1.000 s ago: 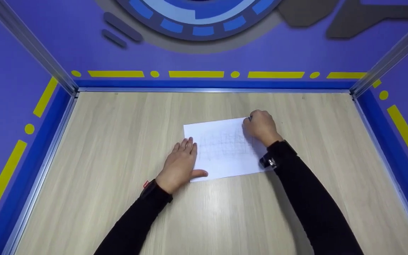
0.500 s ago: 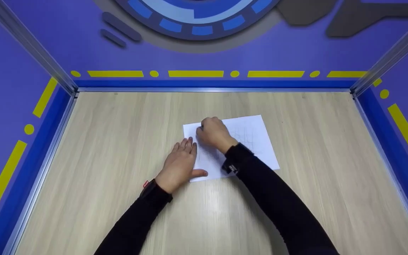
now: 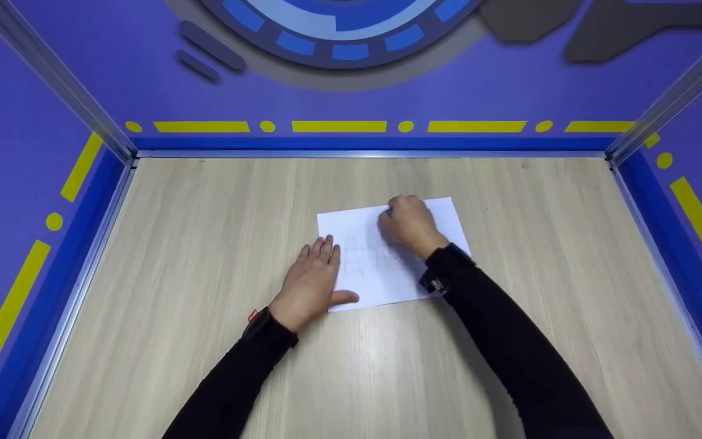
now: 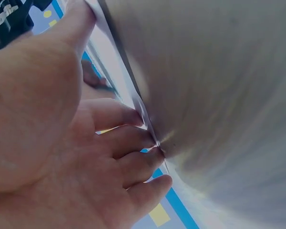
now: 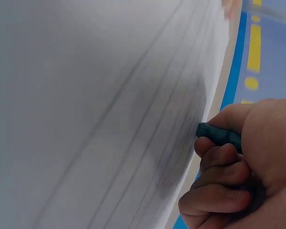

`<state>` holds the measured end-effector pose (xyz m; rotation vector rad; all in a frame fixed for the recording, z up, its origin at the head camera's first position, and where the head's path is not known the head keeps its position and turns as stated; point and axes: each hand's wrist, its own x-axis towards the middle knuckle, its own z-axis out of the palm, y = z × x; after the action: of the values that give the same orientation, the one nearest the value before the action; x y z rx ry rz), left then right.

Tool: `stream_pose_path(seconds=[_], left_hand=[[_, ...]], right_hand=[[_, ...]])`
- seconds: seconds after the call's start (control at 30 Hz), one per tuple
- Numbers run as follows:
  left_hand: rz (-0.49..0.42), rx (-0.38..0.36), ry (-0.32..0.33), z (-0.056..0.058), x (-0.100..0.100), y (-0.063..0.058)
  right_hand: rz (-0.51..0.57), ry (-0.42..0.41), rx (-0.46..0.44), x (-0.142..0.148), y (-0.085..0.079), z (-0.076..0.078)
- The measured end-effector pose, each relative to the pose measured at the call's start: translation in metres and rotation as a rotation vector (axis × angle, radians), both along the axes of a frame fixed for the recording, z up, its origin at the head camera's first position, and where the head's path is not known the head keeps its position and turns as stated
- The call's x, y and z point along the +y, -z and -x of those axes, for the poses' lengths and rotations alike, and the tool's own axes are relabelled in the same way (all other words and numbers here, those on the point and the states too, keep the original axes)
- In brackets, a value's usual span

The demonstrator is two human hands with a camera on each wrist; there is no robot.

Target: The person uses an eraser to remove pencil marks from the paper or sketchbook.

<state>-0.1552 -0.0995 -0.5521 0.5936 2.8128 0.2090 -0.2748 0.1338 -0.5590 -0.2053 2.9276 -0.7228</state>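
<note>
At the left, a white rectangular sheet of paper (image 3: 363, 271) lies partly under the left hand (image 3: 307, 283), near the middle of the pale wood-grained surface (image 3: 351, 378). That grip is spread, with the thumb well apart from the fingers; the thumb tip rests on the sheet near its lower left corner and the fingers reach forward along its left edge. The hand is palm down, its arm in a black left sleeve (image 3: 220, 384) entering from the lower left. The sheet is slightly turned, its right end higher, and thin grey lines cross its middle; in the right wrist view several run roughly side by side.

Farther right, a short dark teal stick (image 5: 221, 135) sits inside the right hand (image 3: 411, 224), this grip being clamped on it by thumb and index finger. The hand is over the sheet's upper right part, the other fingers curled, and a black right sleeve (image 3: 509, 341) slants in from the lower right. The stick shows a blunt end; whether it touches the paper cannot be told.
</note>
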Motion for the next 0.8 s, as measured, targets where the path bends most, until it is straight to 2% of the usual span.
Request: stream_pose_path(seconds=[0.2,0.37,0.5,0.7,0.73,0.8], left_hand=[[0.019,-0.03,-0.005,0.0,0.0,-0.001],[0.028,-0.036,-0.005,0.001,-0.002,-0.002],[0.015,-0.032,-0.004,0.001,-0.004,-0.003],[0.001,-0.008,-0.002,0.001,-0.002,-0.001],[-0.002,-0.001,0.0,0.001,-0.002,-0.001],[-0.01,0.014,0.007,0.001,0.0,0.0]], right_hand=[[0.011,0.083,0.0,0.052,0.003,0.001],[0.01,0.123,-0.003,0.06,0.0,0.0],[0.042,0.11,0.029,0.039,-0.004,-0.002],[0.075,0.018,0.022,-0.023,-0.008,-0.009],[0.077,-0.003,0.029,-0.031,0.004,-0.003],[0.07,-0.03,0.024,-0.047,0.005,-0.006]])
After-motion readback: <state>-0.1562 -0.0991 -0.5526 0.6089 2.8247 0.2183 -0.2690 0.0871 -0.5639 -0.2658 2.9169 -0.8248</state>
